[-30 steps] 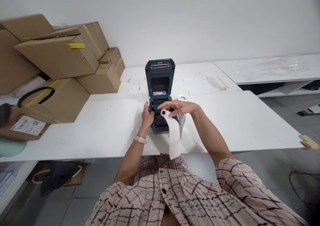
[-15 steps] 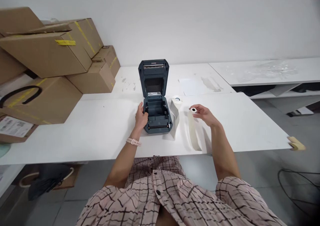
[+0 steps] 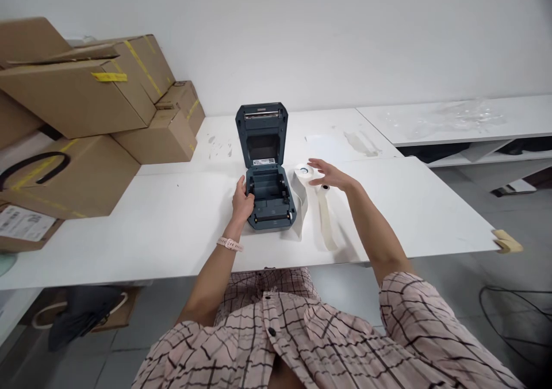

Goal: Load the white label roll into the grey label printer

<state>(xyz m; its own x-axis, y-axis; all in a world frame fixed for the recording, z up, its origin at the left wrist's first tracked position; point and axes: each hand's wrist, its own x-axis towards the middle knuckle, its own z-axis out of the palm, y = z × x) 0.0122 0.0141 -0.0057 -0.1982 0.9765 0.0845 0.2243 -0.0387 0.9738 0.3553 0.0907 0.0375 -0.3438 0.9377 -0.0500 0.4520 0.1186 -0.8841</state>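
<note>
A dark blue-grey label printer [image 3: 271,210] stands on the white table with its lid raised and its roll bay bare. My left hand [image 3: 242,201] grips the printer's left edge, thumb over the rim. To the right of the printer, a white label roll [image 3: 304,172] stands with its paper strip trailing toward the table's front. My right hand [image 3: 333,176] reaches over beside this roll, fingers apart and holding nothing. Just below that hand, a narrow roll with a dark core [image 3: 325,188] rests on the table, its pale strip running toward me.
Cardboard boxes [image 3: 86,93] with yellow tape are piled on the left of the table. A white sheet [image 3: 325,146] lies behind the rolls. Clear plastic film [image 3: 466,118] is on the right-hand counter. Black cables [image 3: 495,320] lie on the floor at right.
My right hand has let go of the narrow roll, now standing on the table, and moved left toward the label roll. My left hand stays on the printer.
</note>
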